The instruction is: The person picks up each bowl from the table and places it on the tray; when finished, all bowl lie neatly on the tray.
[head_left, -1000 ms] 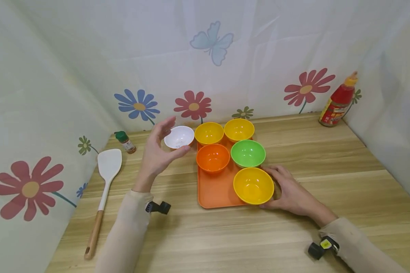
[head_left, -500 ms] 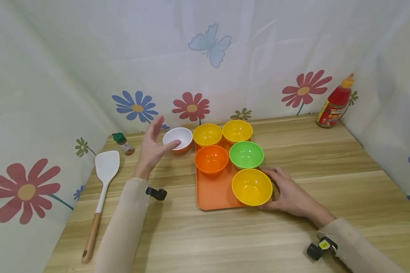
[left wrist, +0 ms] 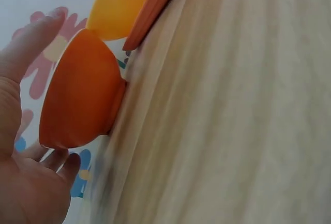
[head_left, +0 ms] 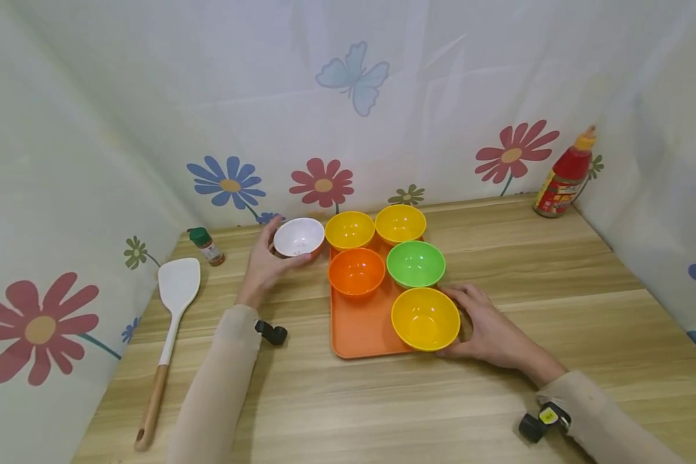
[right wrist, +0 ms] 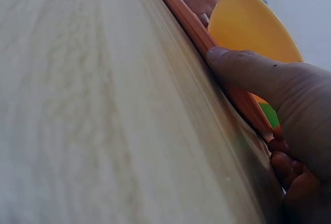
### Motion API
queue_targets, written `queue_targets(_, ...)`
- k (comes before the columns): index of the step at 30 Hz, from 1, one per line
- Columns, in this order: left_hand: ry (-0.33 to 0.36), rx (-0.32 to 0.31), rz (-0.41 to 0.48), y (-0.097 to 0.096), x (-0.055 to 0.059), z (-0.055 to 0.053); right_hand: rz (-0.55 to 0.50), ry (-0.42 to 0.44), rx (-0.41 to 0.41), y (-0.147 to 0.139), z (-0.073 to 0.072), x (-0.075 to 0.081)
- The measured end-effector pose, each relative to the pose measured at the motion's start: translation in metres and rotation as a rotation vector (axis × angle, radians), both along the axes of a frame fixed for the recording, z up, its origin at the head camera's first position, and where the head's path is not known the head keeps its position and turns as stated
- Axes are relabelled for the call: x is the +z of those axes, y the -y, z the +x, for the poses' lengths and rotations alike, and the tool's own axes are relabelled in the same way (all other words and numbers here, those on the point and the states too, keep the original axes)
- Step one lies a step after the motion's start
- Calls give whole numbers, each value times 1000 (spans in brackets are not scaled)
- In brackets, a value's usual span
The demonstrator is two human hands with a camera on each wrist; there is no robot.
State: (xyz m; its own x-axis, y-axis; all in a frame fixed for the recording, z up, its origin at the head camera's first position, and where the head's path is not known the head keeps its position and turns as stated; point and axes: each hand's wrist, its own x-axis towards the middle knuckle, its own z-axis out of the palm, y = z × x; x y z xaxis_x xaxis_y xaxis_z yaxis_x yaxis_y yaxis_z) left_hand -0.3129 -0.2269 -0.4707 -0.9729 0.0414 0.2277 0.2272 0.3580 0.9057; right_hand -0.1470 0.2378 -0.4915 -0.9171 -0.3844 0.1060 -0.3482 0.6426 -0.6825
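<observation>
My left hand [head_left: 265, 265] spreads around the left side of a bowl [head_left: 299, 238], white inside and orange outside, standing left of the tray. In the left wrist view a gap shows between the thumb [left wrist: 36, 40] and this bowl's rim; the fingertips are close to its far side, contact unclear. My right hand [head_left: 490, 327] holds the front right corner of the orange tray [head_left: 365, 332], its thumb [right wrist: 243, 69] against the tray's edge and its other fingers curled along the side. Beside it on the tray sits a yellow bowl [head_left: 426, 319].
The tray also bears a green bowl [head_left: 415, 265], an orange bowl [head_left: 356, 272] and two yellow bowls [head_left: 350, 231] at the back. Left lie a white spatula [head_left: 177, 287] and a green-capped spice jar [head_left: 207, 246]. A red sauce bottle [head_left: 565, 174] stands back right.
My left hand has lowered around the white-lined bowl, its thumb coming down from over the bowl to its near side. The right hand has stayed at the tray.
</observation>
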Motion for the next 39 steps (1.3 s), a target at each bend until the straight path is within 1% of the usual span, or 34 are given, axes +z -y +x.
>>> queue_targets(2, -4, 3, -23, -1, -3, -1, -1, -8, 2, 0, 0, 0)
queue_targets(6, 16, 25, -60, -1, -7, -1, -5, -20, 8, 0, 0, -1)
queue_targets(10, 45, 58, -94, -1, -7, -1, 0, -16, 8, 0, 0, -1)
queue_targets(14, 53, 70, -109, 0, -6, -2, 2, -14, 6, 1, 0, -1)
queue_targets(20, 61, 62, -99, 0, -6, -3, 1, -14, 6, 1, 0, -2)
queue_targets(30, 84, 104, -88, 1, -5, -2, 4, -18, 4, 2, 0, 0)
queue_targets(35, 86, 120, -52, 2, -3, 4, 7, -2, 1, 1, 0, 2)
queue_targets(39, 98, 129, 7, 3, 4, 12, 10, 4, -3, 0, 0, 1)
